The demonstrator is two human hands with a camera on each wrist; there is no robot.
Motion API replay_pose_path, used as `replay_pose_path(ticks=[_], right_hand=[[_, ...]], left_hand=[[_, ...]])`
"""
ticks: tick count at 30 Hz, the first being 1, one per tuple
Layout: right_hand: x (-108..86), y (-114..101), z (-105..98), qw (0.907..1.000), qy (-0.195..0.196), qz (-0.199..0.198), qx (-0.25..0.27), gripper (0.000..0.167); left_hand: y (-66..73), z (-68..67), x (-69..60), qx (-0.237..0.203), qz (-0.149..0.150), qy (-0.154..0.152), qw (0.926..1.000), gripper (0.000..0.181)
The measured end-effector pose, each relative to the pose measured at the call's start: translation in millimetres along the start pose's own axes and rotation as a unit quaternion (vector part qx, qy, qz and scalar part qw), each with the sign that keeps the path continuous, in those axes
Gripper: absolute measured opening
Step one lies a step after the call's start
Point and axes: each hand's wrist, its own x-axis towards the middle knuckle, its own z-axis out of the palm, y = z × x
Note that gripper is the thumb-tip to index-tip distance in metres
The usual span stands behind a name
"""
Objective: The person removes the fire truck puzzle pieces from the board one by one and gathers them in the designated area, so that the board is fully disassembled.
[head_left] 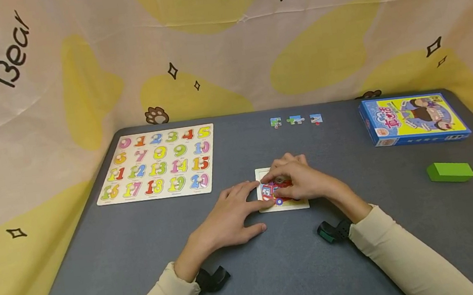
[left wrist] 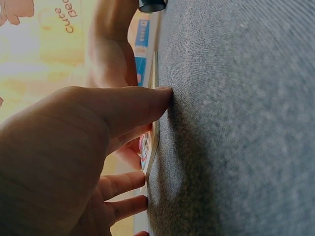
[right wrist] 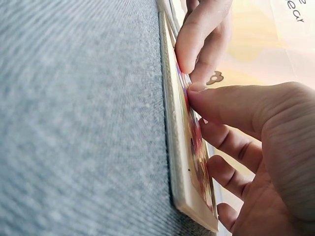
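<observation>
A small puzzle board (head_left: 262,172) with a pale frame and a red vehicle picture lies flat in the middle of the table. My left hand (head_left: 232,215) is at its left side with fingers spread; some fingertips touch the board, and the thumb rests on the cloth. From the right, my right hand (head_left: 296,179) bends over the picture (right wrist: 197,142). In the right wrist view its thumb and fingertips press on the surface, apart from each other, with no loose piece visible between them. Both hands partly cover the picture.
Three jigsaw pieces (head_left: 295,119) lie in a row behind the board. A number board (head_left: 155,165) is at the back left. At the right are a blue and yellow box (head_left: 416,119) and a green block (head_left: 450,172). A printed cloth (head_left: 223,44) hangs behind the table.
</observation>
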Motion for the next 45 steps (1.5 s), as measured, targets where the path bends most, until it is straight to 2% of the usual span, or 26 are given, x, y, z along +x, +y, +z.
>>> replay_pose_path(ticks=[20,27,31,39,45], right_hand=[[2.1,2,2,0.9997,0.022,0.008,0.011,0.031],[-1.7,20,-12,0.9981,0.048,0.027,0.027,0.033],[-1.5,34,-20,0.9961,0.060,0.050,0.040,0.035],[10.5,59,-35,0.9913,0.085,0.095,0.034,0.032],[20.1,72,-42,0.9909,0.091,0.095,0.032,0.027]], left_hand=[[-0.9,-2.7,-1.6,0.002,-0.002,-0.003,1.0000,0.050],[-1.0,-2.3,0.0,0.006,-0.003,-0.005,1.0000,0.051],[-0.6,-2.2,0.5,0.001,-0.011,-0.013,0.9999,0.052],[0.1,-1.8,-0.3,-0.007,-0.017,-0.013,0.9997,0.053],[-0.9,-0.9,0.0,-0.006,-0.015,-0.014,0.9998,0.053]])
